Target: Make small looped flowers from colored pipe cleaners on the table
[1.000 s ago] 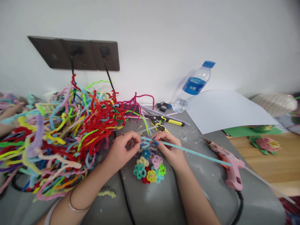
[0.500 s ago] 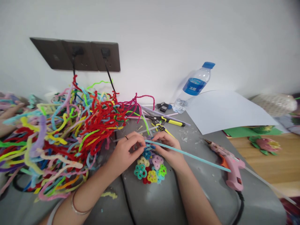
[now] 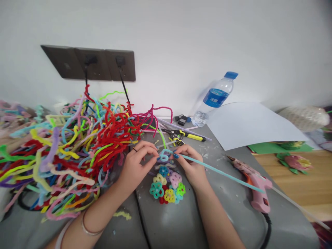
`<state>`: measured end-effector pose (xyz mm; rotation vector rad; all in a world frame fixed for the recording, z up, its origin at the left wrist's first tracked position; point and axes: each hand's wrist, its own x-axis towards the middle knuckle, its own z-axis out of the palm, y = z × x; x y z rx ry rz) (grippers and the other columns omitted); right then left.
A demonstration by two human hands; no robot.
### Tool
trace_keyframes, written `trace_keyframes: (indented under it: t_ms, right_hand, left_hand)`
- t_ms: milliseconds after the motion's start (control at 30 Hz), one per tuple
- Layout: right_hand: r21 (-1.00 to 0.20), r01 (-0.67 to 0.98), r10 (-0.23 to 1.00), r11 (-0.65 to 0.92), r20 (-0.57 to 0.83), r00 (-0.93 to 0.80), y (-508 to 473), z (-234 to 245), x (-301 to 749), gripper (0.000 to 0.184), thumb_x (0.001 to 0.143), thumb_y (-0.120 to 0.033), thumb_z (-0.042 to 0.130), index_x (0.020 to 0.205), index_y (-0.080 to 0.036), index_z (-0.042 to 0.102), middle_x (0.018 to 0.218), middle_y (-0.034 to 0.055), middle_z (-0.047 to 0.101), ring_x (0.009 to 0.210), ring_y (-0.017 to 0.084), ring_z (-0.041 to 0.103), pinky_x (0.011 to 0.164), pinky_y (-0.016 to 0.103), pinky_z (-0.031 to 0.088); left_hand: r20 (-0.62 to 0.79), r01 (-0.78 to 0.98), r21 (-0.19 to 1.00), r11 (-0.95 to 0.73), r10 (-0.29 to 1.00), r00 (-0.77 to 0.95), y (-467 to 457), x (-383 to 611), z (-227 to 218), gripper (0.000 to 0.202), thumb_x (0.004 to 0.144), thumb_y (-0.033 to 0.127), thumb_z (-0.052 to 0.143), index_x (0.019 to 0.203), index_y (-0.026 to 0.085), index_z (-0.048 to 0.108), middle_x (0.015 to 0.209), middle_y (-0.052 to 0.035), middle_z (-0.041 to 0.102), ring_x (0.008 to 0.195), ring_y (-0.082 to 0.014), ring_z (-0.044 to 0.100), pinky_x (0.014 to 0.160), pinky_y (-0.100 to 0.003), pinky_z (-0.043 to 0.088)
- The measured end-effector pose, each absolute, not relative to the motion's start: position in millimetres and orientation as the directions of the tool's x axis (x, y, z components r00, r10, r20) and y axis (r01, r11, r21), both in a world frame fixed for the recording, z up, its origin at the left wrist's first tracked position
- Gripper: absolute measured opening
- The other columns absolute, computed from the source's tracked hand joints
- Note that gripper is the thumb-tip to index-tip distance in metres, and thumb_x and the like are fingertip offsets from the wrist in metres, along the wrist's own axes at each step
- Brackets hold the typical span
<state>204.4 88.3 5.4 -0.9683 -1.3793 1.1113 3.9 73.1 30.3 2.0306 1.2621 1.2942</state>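
Note:
Both hands pinch one light blue pipe cleaner (image 3: 223, 172), its near end bent into small loops between them. My left hand (image 3: 138, 166), wearing a ring, grips the looped end from the left with thumb and forefinger. On the right, my right hand (image 3: 192, 166) holds the strip where the loops meet the long straight tail, which runs out over the glue gun (image 3: 254, 183). Just below the hands lies a cluster of small pipe-cleaner flowers (image 3: 169, 195) in teal, yellow, pink, green and red.
A big tangle of coloured pipe cleaners (image 3: 64, 155) covers the left side. Behind the hands lie yellow-and-black pliers (image 3: 190, 135). A water bottle (image 3: 216, 97) leans on the wall by white paper (image 3: 249, 124). A black cable (image 3: 140, 214) crosses the table.
The light blue pipe cleaner's looped end now shows between the hands, which have drawn slightly apart. Its straight tail has shifted a little right. The flower cluster looks unchanged.

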Motion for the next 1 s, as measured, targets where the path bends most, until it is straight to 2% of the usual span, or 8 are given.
trace_keyframes:
  t_ms: [200, 400, 600, 700, 800, 1000]
  right_hand:
    - [-0.969, -0.070, 0.970, 0.236, 0.239, -0.038, 89.7, -0.1, 205.9, 0.020, 0.087, -0.041, 0.071, 0.082, -0.024, 0.064, 0.070, 0.0014, 0.073, 0.068, 0.019, 0.069, 0.064, 0.030, 0.052]
    - [-0.971, -0.057, 0.965, 0.232, 0.238, -0.113, 88.6, 5.0, 205.4, 0.020, 0.085, -0.043, 0.072, 0.082, -0.023, 0.066, 0.071, 0.0025, 0.072, 0.070, 0.021, 0.070, 0.065, 0.031, 0.055]
    - [-0.957, -0.037, 0.943, 0.287, 0.289, -0.167, 80.7, 15.8, 194.2, 0.018, 0.083, -0.040, 0.075, 0.087, -0.024, 0.070, 0.082, 0.0038, 0.069, 0.077, 0.020, 0.064, 0.069, 0.031, 0.052]
    - [-0.968, -0.062, 0.958, 0.245, 0.251, -0.136, 71.3, 23.3, 181.8, 0.014, 0.084, -0.036, 0.075, 0.086, -0.024, 0.069, 0.080, 0.0023, 0.068, 0.074, 0.017, 0.062, 0.066, 0.028, 0.050]
    - [-0.970, -0.168, 0.978, 0.174, 0.190, -0.086, 62.3, 30.4, 171.3, 0.020, 0.080, -0.039, 0.078, 0.082, -0.023, 0.067, 0.072, 0.0000, 0.066, 0.062, 0.014, 0.059, 0.057, 0.024, 0.049]
    - [-0.963, -0.253, 0.990, 0.095, 0.118, -0.079, 50.2, 41.3, 167.8, 0.026, 0.077, -0.043, 0.080, 0.081, -0.022, 0.065, 0.074, 0.0003, 0.067, 0.063, 0.015, 0.063, 0.059, 0.025, 0.055]
  left_hand:
    - [0.509, 0.430, 0.738, -0.521, 0.847, 0.152, 74.7, 1.0, 29.2, 0.012, 0.089, 0.008, 0.060, 0.085, 0.019, 0.061, 0.096, -0.0035, 0.066, 0.078, -0.0130, 0.060, 0.064, -0.023, 0.045]
    - [0.477, 0.399, 0.748, -0.530, 0.848, 0.233, 73.1, 2.4, 30.6, 0.011, 0.091, 0.011, 0.057, 0.087, 0.019, 0.061, 0.095, -0.0046, 0.066, 0.076, -0.0132, 0.061, 0.062, -0.022, 0.047]
    - [0.513, 0.387, 0.736, -0.555, 0.831, 0.215, 72.0, 1.2, 29.6, 0.011, 0.091, 0.010, 0.058, 0.088, 0.020, 0.062, 0.095, -0.0043, 0.066, 0.086, -0.0151, 0.063, 0.065, -0.022, 0.048]
    - [0.562, 0.395, 0.710, -0.583, 0.807, 0.180, 71.2, -0.9, 31.7, 0.010, 0.091, 0.011, 0.061, 0.088, 0.020, 0.063, 0.093, -0.0033, 0.067, 0.087, -0.0149, 0.063, 0.068, -0.022, 0.048]
    - [0.594, 0.424, 0.684, -0.594, 0.790, 0.149, 69.6, -2.1, 34.4, 0.010, 0.090, 0.011, 0.063, 0.086, 0.020, 0.065, 0.093, -0.0032, 0.067, 0.086, -0.0157, 0.064, 0.073, -0.025, 0.049]
    - [0.626, 0.420, 0.661, -0.621, 0.766, 0.148, 65.4, -3.1, 38.2, 0.012, 0.087, 0.009, 0.066, 0.084, 0.021, 0.066, 0.094, -0.0028, 0.067, 0.085, -0.0157, 0.064, 0.072, -0.025, 0.050]
